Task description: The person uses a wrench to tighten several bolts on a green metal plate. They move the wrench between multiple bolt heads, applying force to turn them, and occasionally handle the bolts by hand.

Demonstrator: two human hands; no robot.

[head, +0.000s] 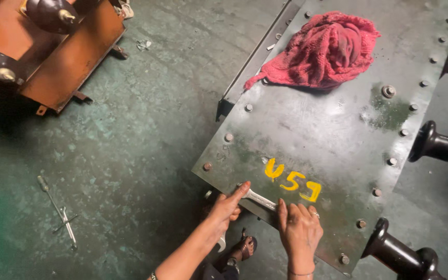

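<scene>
Left hand (pixel 227 206) grip pinches wrench (pixel 259 199) on steel cover plate (pixel 327 135); right hand (pixel 300 228) lies flat, fingers spread, apparently steadying the wrench.

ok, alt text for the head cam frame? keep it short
Seen from above, a person's left hand and right hand hold a metal wrench against the near edge of a dark green bolted steel cover plate. A crumpled red cloth lies on the plate's far end, and loose tools lie on the green floor to the left.
</scene>
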